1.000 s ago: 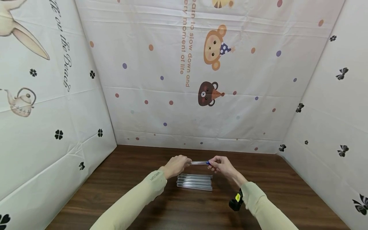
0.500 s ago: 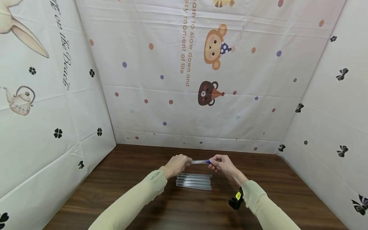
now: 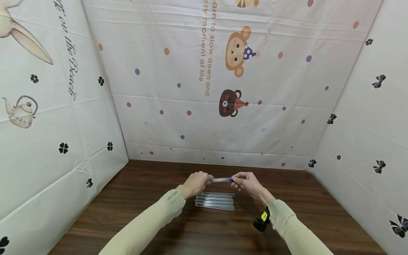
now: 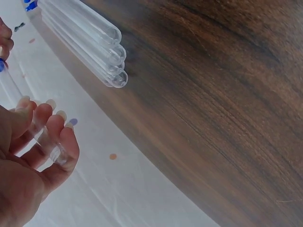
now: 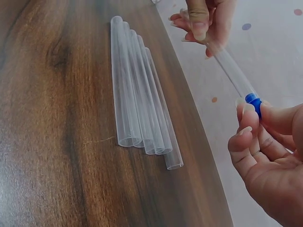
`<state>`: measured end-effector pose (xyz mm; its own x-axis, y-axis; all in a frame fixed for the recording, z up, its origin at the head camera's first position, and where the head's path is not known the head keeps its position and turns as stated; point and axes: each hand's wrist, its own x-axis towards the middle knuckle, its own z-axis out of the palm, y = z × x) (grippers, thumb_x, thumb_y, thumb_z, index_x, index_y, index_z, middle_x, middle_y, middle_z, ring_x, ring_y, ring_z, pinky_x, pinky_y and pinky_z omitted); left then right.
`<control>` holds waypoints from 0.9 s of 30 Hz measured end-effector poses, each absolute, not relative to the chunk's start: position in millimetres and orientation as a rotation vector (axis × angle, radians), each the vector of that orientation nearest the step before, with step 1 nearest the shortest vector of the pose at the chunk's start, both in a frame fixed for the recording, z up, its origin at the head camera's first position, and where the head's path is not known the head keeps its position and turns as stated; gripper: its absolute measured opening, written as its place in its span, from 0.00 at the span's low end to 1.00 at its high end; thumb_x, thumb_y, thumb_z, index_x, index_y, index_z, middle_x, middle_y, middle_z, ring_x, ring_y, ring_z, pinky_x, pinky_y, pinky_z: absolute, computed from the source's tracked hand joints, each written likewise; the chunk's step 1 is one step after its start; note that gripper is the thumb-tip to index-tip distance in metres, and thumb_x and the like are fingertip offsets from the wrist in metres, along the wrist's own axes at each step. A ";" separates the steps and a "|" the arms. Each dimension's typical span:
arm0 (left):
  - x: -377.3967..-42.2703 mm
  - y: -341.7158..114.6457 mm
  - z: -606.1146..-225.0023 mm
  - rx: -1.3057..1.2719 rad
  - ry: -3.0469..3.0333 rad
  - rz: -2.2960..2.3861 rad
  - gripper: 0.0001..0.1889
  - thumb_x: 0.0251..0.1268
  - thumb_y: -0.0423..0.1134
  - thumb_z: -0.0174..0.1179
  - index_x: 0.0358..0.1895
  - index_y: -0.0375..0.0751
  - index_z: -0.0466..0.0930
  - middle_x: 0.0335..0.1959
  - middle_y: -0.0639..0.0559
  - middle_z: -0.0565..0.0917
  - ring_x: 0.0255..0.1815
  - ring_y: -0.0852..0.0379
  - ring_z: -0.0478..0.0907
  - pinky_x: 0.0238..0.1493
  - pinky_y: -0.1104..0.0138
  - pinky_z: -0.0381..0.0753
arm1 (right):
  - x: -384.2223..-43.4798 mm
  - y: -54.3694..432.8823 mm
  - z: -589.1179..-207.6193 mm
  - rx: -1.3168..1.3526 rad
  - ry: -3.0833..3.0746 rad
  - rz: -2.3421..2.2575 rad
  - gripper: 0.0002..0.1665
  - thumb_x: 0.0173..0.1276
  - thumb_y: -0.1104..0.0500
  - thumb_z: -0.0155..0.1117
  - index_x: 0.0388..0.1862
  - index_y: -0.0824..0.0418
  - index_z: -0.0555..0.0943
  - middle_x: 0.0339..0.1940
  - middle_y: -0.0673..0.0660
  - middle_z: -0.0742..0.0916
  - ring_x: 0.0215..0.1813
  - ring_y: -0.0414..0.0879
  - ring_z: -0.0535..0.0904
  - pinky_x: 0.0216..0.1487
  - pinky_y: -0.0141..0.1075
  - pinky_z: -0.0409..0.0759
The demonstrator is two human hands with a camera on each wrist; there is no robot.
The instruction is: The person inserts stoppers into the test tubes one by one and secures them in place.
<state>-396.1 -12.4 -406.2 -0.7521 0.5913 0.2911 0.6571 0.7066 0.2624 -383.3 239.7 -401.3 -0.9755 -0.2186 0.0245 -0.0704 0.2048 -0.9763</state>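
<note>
My left hand (image 3: 197, 183) holds a clear test tube (image 3: 220, 180) level above the table, its fingers curled round the closed, rounded end. At the tube's other end, my right hand (image 3: 247, 184) pinches a blue stopper (image 5: 253, 104) between thumb and fingertips. The stopper sits at the tube's mouth, part of it hidden by the fingers in the right wrist view. Nearer the body, a row of several clear test tubes (image 5: 137, 90) lies side by side on the table, rounded ends to the left, open mouths to the right.
A brown wood-grain table (image 3: 153, 226) spans the front. White printed sheets (image 3: 178, 117) wall it at the back and both sides. A black device with a yellow label (image 3: 262, 219) shows by the right wrist. Small blue shapes (image 4: 31, 5) appear at the left wrist view's top corner.
Almost nothing differs: both hands keep their hold on the test tube and stopper in the same place. The row of tubes stays put, and the head view shifts very slightly.
</note>
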 end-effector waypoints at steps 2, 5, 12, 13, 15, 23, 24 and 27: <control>-395.9 -12.8 -406.3 -1.005 -2.734 -0.550 0.24 0.56 0.18 0.50 0.54 0.40 0.81 0.52 0.46 0.86 0.47 0.56 0.86 0.41 0.68 0.84 | -383.6 239.5 -400.9 -0.285 2.342 -1.890 0.15 0.72 0.65 0.56 0.49 0.78 0.76 0.26 0.54 0.87 0.28 0.41 0.79 0.28 0.29 0.78; -395.7 -13.5 -406.8 -1.000 -2.745 -0.607 0.25 0.56 0.18 0.49 0.55 0.40 0.81 0.53 0.46 0.85 0.48 0.55 0.86 0.43 0.67 0.84 | -383.5 239.5 -400.3 -0.280 2.334 -1.892 0.16 0.71 0.65 0.56 0.50 0.79 0.76 0.26 0.54 0.87 0.28 0.40 0.79 0.28 0.29 0.78; -394.4 -14.2 -409.4 -0.993 -2.752 -0.638 0.23 0.57 0.19 0.49 0.53 0.40 0.82 0.50 0.46 0.86 0.48 0.54 0.86 0.44 0.66 0.84 | -383.0 239.8 -401.2 -0.298 2.312 -1.885 0.17 0.72 0.66 0.55 0.50 0.80 0.75 0.25 0.53 0.87 0.27 0.38 0.79 0.27 0.28 0.77; -394.5 -14.0 -409.7 -0.995 -2.752 -0.627 0.22 0.57 0.19 0.49 0.52 0.41 0.82 0.49 0.46 0.87 0.48 0.54 0.86 0.43 0.67 0.84 | -382.9 239.8 -401.7 -0.304 2.304 -1.887 0.17 0.72 0.66 0.55 0.51 0.81 0.75 0.25 0.53 0.87 0.27 0.38 0.79 0.27 0.27 0.77; -394.6 -13.6 -410.0 -1.005 -2.741 -0.599 0.20 0.57 0.20 0.51 0.47 0.41 0.84 0.47 0.47 0.88 0.46 0.54 0.86 0.39 0.68 0.83 | -382.7 240.3 -402.9 -0.313 2.293 -1.890 0.18 0.72 0.66 0.55 0.51 0.82 0.74 0.25 0.53 0.87 0.27 0.37 0.79 0.27 0.27 0.78; -393.6 -12.5 -407.1 -1.008 -2.730 -0.567 0.20 0.56 0.19 0.52 0.46 0.41 0.84 0.46 0.47 0.88 0.45 0.55 0.86 0.30 0.74 0.78 | -381.7 240.9 -403.9 -0.338 2.258 -1.914 0.16 0.72 0.66 0.55 0.49 0.80 0.74 0.27 0.53 0.86 0.29 0.39 0.79 0.28 0.28 0.77; -393.6 -12.4 -406.6 -1.009 -2.727 -0.561 0.20 0.55 0.18 0.52 0.46 0.41 0.84 0.46 0.47 0.88 0.44 0.55 0.86 0.29 0.75 0.77 | -381.9 240.9 -403.6 -0.339 2.256 -1.915 0.16 0.72 0.66 0.54 0.49 0.80 0.74 0.27 0.54 0.86 0.29 0.40 0.79 0.28 0.28 0.77; -394.1 -12.3 -405.7 -1.015 -2.716 -0.543 0.22 0.53 0.17 0.52 0.48 0.40 0.84 0.46 0.47 0.88 0.44 0.56 0.87 0.26 0.76 0.75 | -381.9 241.2 -403.0 -0.350 2.251 -1.915 0.16 0.72 0.66 0.54 0.50 0.81 0.73 0.28 0.54 0.86 0.30 0.41 0.79 0.28 0.28 0.77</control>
<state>-394.1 -12.3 -405.7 -0.7469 0.5929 0.3010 0.6630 0.6981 0.2702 -381.9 241.2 -403.0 -0.9589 -0.2826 0.0258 -0.0708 0.1503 -0.9861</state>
